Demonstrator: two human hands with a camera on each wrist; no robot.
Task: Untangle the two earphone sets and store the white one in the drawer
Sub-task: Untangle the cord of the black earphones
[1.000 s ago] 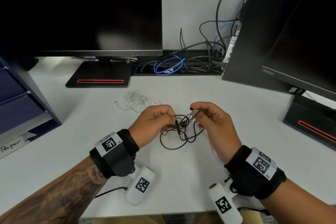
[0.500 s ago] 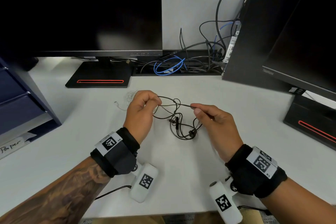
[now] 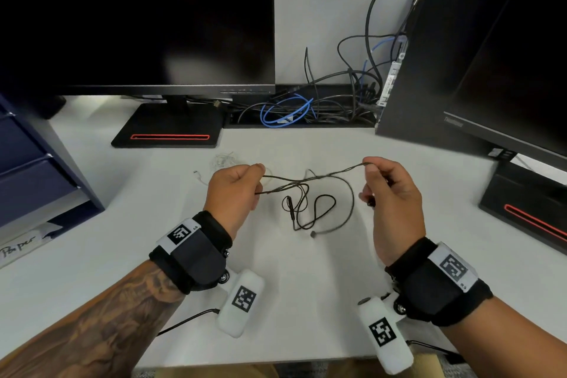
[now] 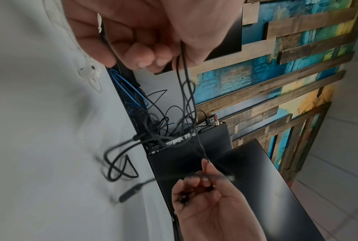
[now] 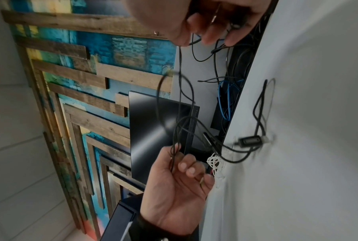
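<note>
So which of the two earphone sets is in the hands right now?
The black earphones: the left hand and right hand each pinch the black cord, stretched between them. The white earphones lie untouched on the desk beyond the left hand.

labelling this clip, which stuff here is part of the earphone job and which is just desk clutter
Part of the job:
black earphones, pinched by left hand and right hand
white earphones, on the desk behind the left hand
blue drawer unit

Lying about:
two monitors
blue cable
paper label
</note>
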